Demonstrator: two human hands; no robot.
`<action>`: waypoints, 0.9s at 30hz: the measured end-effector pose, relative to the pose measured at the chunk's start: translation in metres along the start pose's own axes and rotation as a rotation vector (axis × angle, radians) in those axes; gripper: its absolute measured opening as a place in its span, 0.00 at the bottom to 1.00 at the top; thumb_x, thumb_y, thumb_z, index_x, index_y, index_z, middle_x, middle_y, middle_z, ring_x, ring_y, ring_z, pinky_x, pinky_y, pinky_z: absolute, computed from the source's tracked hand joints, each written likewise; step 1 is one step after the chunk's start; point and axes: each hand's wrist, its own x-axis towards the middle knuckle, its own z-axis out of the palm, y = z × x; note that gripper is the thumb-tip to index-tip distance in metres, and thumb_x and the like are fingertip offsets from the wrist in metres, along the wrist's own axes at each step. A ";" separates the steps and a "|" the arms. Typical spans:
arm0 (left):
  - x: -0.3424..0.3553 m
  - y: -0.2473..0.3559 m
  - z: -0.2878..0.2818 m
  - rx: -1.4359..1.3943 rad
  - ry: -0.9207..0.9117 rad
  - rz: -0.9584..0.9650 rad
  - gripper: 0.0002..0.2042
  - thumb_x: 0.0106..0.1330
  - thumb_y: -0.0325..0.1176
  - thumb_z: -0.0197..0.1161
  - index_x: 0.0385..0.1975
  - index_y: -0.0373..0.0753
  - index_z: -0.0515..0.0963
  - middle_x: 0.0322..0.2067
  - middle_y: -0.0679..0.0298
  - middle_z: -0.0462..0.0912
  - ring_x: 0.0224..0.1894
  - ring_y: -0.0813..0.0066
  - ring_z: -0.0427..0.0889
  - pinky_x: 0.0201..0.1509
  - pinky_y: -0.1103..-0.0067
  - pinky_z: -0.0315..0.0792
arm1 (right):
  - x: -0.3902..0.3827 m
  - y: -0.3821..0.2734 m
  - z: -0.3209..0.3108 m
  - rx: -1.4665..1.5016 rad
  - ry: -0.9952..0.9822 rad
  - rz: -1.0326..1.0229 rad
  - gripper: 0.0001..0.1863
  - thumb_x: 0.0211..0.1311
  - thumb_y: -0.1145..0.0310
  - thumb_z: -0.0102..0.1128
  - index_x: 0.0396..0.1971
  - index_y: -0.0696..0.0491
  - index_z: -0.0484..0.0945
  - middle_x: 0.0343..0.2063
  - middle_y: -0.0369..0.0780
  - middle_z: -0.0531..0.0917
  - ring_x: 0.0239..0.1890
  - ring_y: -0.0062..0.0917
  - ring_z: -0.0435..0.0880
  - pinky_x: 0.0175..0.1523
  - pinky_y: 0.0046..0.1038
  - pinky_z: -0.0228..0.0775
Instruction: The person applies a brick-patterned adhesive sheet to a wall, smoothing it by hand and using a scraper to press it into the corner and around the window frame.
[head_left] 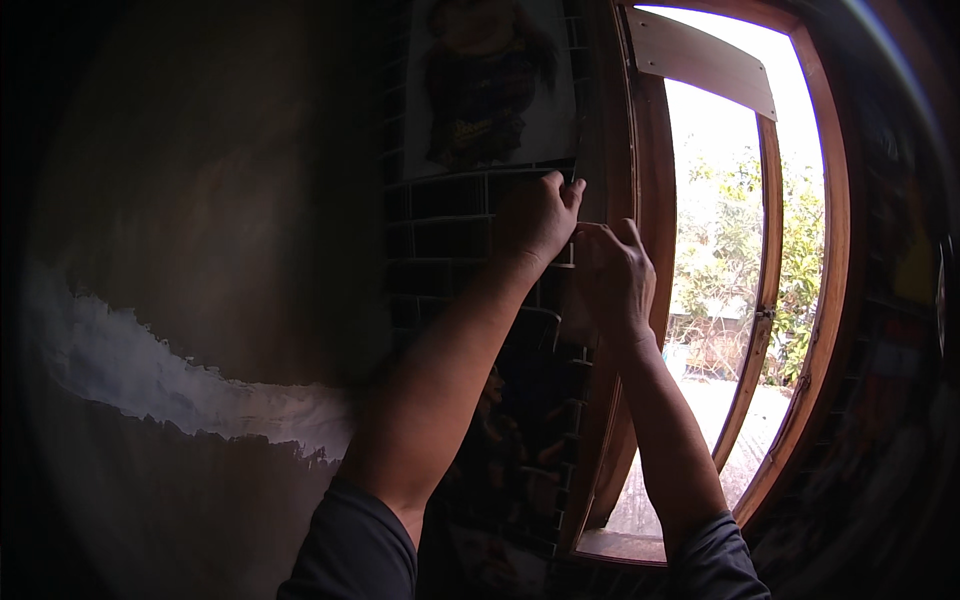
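Note:
Both my arms reach up to the brick-patterned wall (449, 197), beside the wooden window frame (655, 165). My left hand (540, 218) is closed with its thumb up, just below a poster (490, 90). Slightly lower and to the right, my right hand (614, 278) is also closed, its knuckles next to the frame. A thin pale line (592, 224) shows between the two hands; whether it is a thread, a wire or an edge is too small to tell. What the fingers pinch is hidden in shadow.
Bright daylight and green leaves (800, 250) show through the window at right. A pale board (705, 60) is fixed across its top. At left, a dark wall bears a rough whitish patch (190, 385). Another dark picture (520, 410) hangs below my hands.

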 end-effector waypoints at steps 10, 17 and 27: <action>-0.087 -0.119 -0.012 0.000 0.206 -0.380 0.16 0.73 0.42 0.53 0.42 0.33 0.77 0.32 0.49 0.84 0.35 0.52 0.86 0.38 0.64 0.79 | -0.001 0.058 0.011 0.296 -0.023 0.271 0.16 0.71 0.56 0.61 0.40 0.56 0.73 0.29 0.45 0.84 0.32 0.29 0.87 0.38 0.30 0.77; -0.181 -0.249 -0.028 0.290 0.170 -0.471 0.14 0.68 0.36 0.54 0.37 0.28 0.80 0.40 0.41 0.83 0.47 0.42 0.83 0.52 0.60 0.76 | 0.000 0.059 0.013 0.196 -0.127 0.195 0.16 0.67 0.57 0.66 0.35 0.56 0.81 0.23 0.40 0.84 0.27 0.21 0.82 0.34 0.25 0.72; -0.226 -0.264 0.001 0.262 0.136 -0.635 0.15 0.65 0.40 0.59 0.43 0.35 0.80 0.44 0.47 0.83 0.49 0.45 0.82 0.54 0.58 0.75 | 0.006 0.050 0.001 0.221 -0.337 0.241 0.14 0.68 0.59 0.66 0.33 0.54 0.78 0.21 0.30 0.75 0.25 0.11 0.72 0.32 0.18 0.67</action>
